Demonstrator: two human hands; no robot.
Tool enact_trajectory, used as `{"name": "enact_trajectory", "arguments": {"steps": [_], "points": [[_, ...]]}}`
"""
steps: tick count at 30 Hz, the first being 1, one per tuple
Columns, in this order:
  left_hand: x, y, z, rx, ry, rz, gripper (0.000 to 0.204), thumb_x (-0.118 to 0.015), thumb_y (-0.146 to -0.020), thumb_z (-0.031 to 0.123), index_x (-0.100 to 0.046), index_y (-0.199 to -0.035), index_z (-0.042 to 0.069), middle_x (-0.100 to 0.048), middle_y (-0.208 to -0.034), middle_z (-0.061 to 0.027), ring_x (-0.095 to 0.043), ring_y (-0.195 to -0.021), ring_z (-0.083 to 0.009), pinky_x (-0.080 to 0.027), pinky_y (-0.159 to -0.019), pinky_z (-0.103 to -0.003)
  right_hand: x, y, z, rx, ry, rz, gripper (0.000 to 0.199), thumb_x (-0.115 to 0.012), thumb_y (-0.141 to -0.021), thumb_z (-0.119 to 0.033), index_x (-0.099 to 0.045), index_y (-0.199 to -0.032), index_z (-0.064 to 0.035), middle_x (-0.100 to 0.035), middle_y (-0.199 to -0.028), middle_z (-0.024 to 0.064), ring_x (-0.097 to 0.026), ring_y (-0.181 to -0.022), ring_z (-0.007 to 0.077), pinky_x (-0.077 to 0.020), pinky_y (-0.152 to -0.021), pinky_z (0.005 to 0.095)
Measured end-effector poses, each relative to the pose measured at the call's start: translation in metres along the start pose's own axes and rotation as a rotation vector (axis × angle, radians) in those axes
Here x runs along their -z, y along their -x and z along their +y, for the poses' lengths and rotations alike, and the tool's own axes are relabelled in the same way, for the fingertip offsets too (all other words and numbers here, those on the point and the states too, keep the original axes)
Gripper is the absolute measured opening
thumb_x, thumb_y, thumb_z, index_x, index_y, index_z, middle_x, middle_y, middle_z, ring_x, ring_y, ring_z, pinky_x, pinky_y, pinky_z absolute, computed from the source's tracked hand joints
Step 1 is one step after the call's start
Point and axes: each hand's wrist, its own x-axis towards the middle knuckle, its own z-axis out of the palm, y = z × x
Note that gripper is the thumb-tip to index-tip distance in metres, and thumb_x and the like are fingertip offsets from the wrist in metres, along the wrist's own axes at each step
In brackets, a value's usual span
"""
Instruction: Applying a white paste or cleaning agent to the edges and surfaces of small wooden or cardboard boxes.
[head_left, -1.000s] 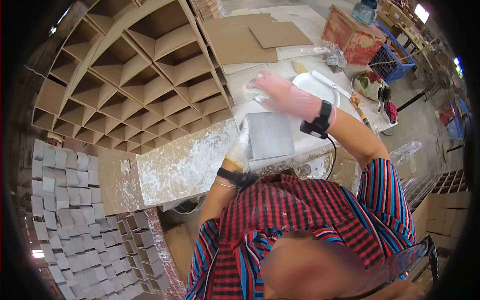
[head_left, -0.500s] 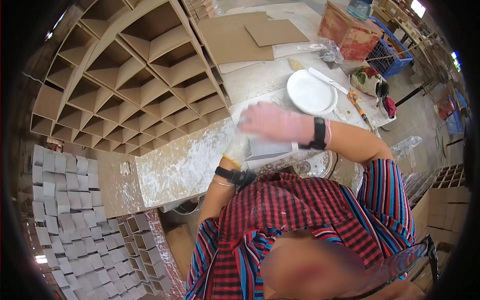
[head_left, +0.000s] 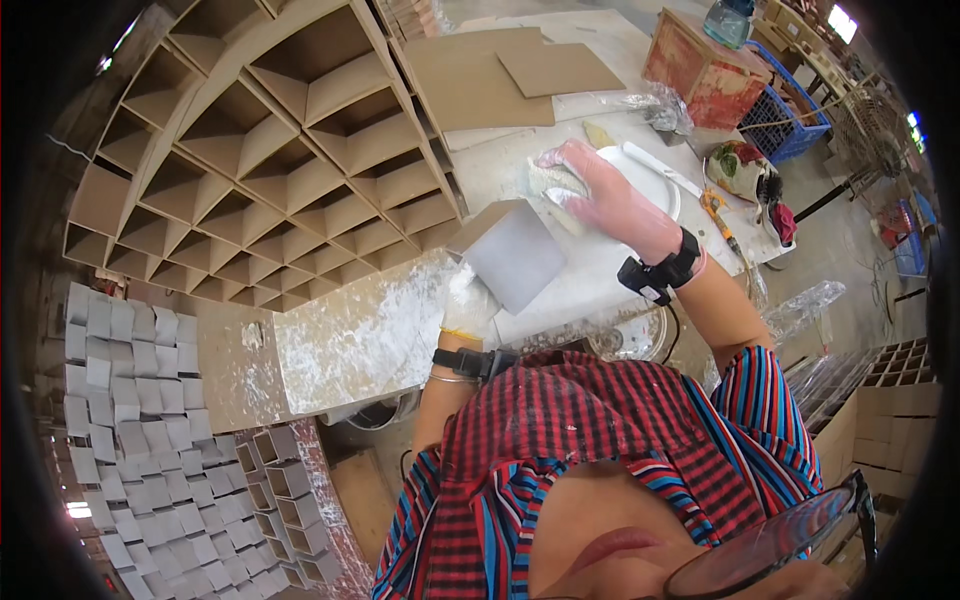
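My left hand [head_left: 470, 305], in a white glove, grips the lower left corner of a grey square card [head_left: 515, 255] that lies tilted on the glue-stained worktable [head_left: 370, 335]. In a pink glove with a black wrist device, my right hand [head_left: 610, 200] reaches away from me, flat with fingers apart. Its fingertips rest on a pale smeared patch [head_left: 550, 180] beside a white plate [head_left: 655, 180]. I cannot tell whether anything lies under the fingers.
A large cardboard lattice of open cells [head_left: 280, 170] lies left of the card. Flat cardboard sheets [head_left: 500, 75] lie beyond. A red box [head_left: 700, 70], a blue crate [head_left: 790, 120] and an orange knife [head_left: 720, 215] are at the right. Small grey boxes [head_left: 110, 400] are stacked at the left.
My right hand drew back from the plate over the grey card, then reached out again to the plate's left edge. The card shifted slightly left in my left hand.
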Motion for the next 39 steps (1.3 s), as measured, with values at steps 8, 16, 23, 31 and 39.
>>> {"name": "enact_trajectory", "arguments": {"steps": [8,16,23,31,39], "points": [[0.030,-0.015,0.002,0.125,0.482,-0.082,0.035,-0.046,-0.092,0.026,-0.050,-0.120,0.004,-0.057,-0.115,-0.0112,-0.055,-0.107,-0.0246,-0.045,-0.095,-0.039,-0.017,-0.009,-0.010,0.120,0.245,-0.049,0.040,-0.063,-0.074,-0.005,-0.055,-0.113,-0.0061,-0.055,-0.106,0.0130,-0.054,-0.101,0.0307,-0.0435,-0.088,0.0376],[-0.005,-0.024,0.000,-0.179,0.153,0.082,0.042,-0.037,-0.096,0.039,-0.047,-0.123,0.008,-0.054,-0.117,-0.0097,-0.057,-0.093,-0.0221,-0.051,-0.083,-0.033,-0.068,0.017,0.002,0.184,0.307,-0.011,0.041,-0.067,-0.074,-0.017,-0.058,-0.113,-0.0095,-0.057,-0.107,0.0149,-0.055,-0.101,0.0307,-0.0466,-0.084,0.0388],[-0.001,-0.031,-0.001,-0.162,-0.326,-0.015,0.059,-0.035,-0.092,0.053,-0.042,-0.133,0.011,-0.048,-0.131,-0.0094,-0.048,-0.118,-0.0274,-0.040,-0.100,-0.042,-0.064,0.025,0.005,0.300,0.338,-0.030,0.038,-0.065,-0.077,-0.018,-0.057,-0.113,-0.0100,-0.056,-0.107,0.0163,-0.058,-0.093,0.0312,-0.0481,-0.081,0.0401],[0.009,-0.027,0.004,0.019,0.152,-0.260,0.058,-0.029,-0.094,0.052,-0.042,-0.133,0.011,-0.049,-0.132,-0.0085,-0.048,-0.120,-0.0278,-0.040,-0.100,-0.044,-0.064,0.032,-0.025,0.270,0.339,-0.047,0.032,-0.062,-0.079,-0.019,-0.060,-0.110,-0.0092,-0.058,-0.097,0.0168,-0.058,-0.091,0.0330,-0.0484,-0.079,0.0421],[-0.027,-0.015,0.010,-0.012,-0.059,0.131,0.057,-0.030,-0.095,0.051,-0.043,-0.132,0.009,-0.051,-0.128,-0.0105,-0.052,-0.116,-0.0289,-0.044,-0.097,-0.045,-0.030,0.013,0.028,0.040,0.436,0.080,0.039,-0.068,-0.072,-0.013,-0.061,-0.111,-0.0121,-0.057,-0.101,0.0163,-0.057,-0.096,0.0330,-0.0482,-0.083,0.0406]]}}
